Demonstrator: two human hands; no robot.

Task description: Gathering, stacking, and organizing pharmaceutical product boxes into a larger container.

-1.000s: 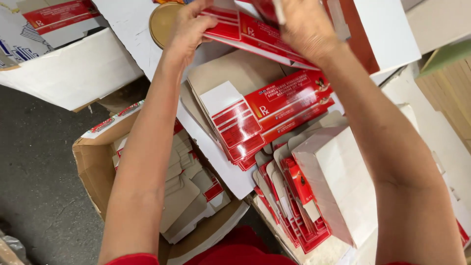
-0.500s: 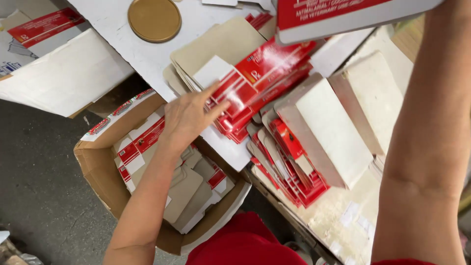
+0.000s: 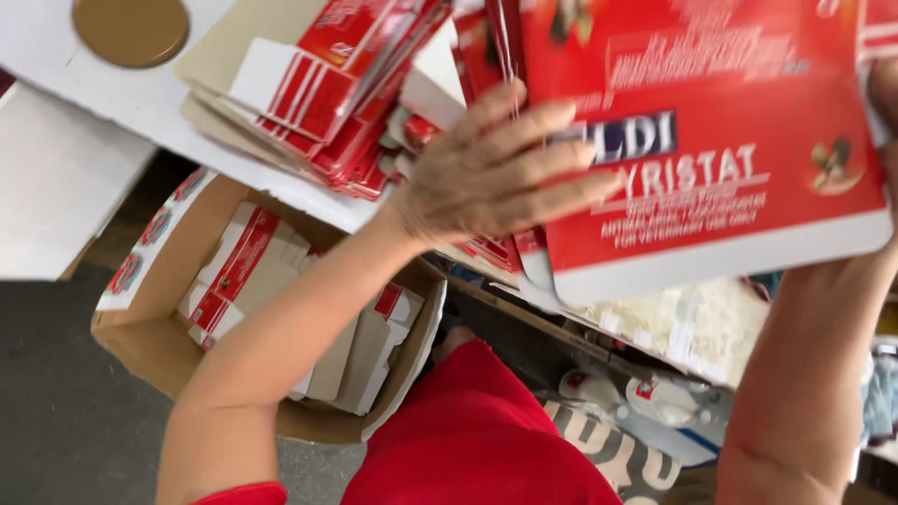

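**Close under the camera, a flat red carton between two hands**

Near the top right of the head view, a large flat red-and-white printed cardboard carton is held up close to the lens, tilted, its white lower edge slanting down to the left. The left hand lies against the carton's left edge with fingers spread and stretched to the right across the printed face; whether the thumb pinches the card from behind cannot be told. The right hand shows only as a sliver at the carton's right edge, so its grip cannot be told; its forearm rises from the lower right.

Behind the left hand, a fanned stack of flat red-and-white folded cartons rests on a white work surface, near a round brown disc at the top left. Below the surface's edge, an open brown cardboard box stands on the grey floor, holding more flat cartons, white and beige with red parts. The person's red garment fills the lower middle.
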